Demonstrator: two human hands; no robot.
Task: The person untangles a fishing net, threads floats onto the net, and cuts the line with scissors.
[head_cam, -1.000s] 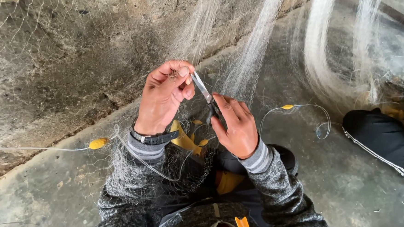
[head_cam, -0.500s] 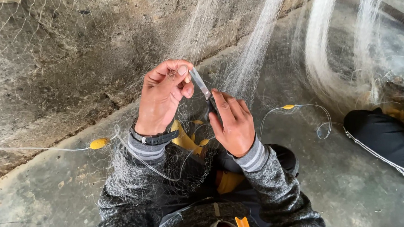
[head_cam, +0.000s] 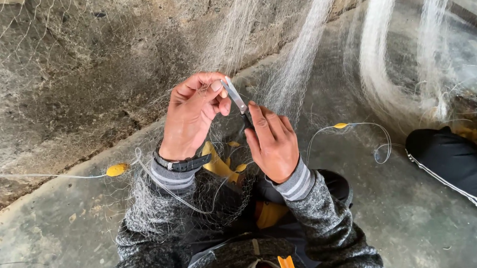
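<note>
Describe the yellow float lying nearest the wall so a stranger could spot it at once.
Start at the rough concrete wall on the left and drop to its foot. There, beside the left hand's grey sleeve, lies a small oval yellow float on a white cord. Unlike the other float, it lies left of both hands.

Head camera, looking steeply down from the wearer's own eye line.

It faces forward and down, close over both raised hands at frame centre; the concrete wall (head_cam: pixel 73 71) fills the upper left, the floor (head_cam: pixel 408 224) the lower right. There is only this single view.
</note>
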